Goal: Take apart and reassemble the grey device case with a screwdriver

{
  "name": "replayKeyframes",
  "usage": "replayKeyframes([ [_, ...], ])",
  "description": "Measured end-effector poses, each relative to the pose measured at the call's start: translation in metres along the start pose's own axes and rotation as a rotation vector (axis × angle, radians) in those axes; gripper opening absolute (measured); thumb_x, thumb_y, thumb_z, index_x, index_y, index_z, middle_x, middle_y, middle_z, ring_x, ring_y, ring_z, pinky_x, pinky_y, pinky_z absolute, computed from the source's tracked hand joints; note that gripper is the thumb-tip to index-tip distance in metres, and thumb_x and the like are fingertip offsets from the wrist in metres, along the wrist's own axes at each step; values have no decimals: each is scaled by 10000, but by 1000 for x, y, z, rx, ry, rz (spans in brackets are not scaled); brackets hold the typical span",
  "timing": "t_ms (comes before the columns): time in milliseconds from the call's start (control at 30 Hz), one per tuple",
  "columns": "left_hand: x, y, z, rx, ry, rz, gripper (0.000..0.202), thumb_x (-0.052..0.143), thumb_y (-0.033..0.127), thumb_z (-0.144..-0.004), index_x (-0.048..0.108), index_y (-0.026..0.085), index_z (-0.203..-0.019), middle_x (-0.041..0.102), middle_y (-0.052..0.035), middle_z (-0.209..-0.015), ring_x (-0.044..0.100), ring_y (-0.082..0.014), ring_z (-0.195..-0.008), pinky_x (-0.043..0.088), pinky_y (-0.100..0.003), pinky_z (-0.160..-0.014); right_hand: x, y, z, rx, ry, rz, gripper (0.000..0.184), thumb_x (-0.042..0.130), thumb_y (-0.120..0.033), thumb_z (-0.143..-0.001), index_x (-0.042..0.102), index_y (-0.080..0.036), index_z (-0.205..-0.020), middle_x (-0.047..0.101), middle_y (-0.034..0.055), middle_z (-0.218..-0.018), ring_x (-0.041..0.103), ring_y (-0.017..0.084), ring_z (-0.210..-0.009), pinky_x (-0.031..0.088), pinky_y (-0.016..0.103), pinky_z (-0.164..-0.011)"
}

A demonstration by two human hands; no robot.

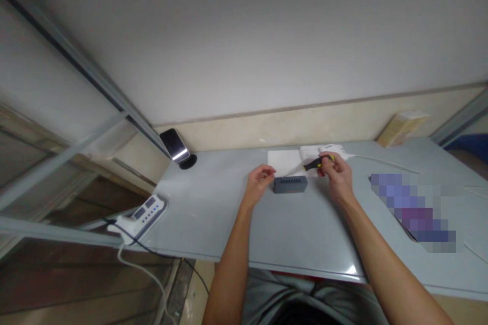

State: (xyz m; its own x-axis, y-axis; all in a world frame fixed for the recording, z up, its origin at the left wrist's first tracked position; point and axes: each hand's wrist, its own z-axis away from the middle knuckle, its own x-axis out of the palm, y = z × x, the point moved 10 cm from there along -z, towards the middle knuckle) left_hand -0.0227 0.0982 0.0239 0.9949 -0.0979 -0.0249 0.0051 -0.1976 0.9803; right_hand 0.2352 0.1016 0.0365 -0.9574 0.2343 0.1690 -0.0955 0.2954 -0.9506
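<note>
A small dark grey box with a row of slots lies on the grey table. My left hand rests just left of it, fingers curled, close to its left end; whether it touches is unclear. My right hand is closed on a black and yellow screwdriver, whose tip points left and down toward the box. A white sheet of paper lies behind the box.
A white device with a cable sits behind my right hand. A phone on a round stand is at the back left, a white power strip at the left edge, a cardboard box against the wall.
</note>
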Motion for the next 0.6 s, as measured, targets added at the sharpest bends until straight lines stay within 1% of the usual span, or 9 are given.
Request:
replayKeyframes([
  [200, 7, -6, 0, -40, -33, -1, 256, 768, 408, -751, 700, 176, -834, 681, -32, -801, 621, -172, -790, 475, -277, -755, 6, -7, 2, -3, -20, 35, 443, 747, -613, -747, 645, -220, -924, 543, -41, -533, 486, 131, -465, 379, 276, -480],
  [367, 10, -8, 0, -38, -59, 39, 233, 775, 373, -752, 700, 168, -832, 675, -27, -785, 613, -158, -759, 467, -268, -734, 7, -12, 4, -30, -35, 74, 417, 751, -584, -767, 662, -217, -945, 567, -29, -551, 503, 134, -486, 403, 273, -487],
  [600, 10, -13, -1, -47, -55, 18, 205, 759, 356, -766, 691, 168, -814, 666, -28, -786, 607, -157, -769, 472, -269, -747, 9, -29, 8, -79, -50, 133, 405, 748, -582, -775, 677, -222, -947, 548, -19, -606, 524, 141, -508, 435, 284, -489],
])
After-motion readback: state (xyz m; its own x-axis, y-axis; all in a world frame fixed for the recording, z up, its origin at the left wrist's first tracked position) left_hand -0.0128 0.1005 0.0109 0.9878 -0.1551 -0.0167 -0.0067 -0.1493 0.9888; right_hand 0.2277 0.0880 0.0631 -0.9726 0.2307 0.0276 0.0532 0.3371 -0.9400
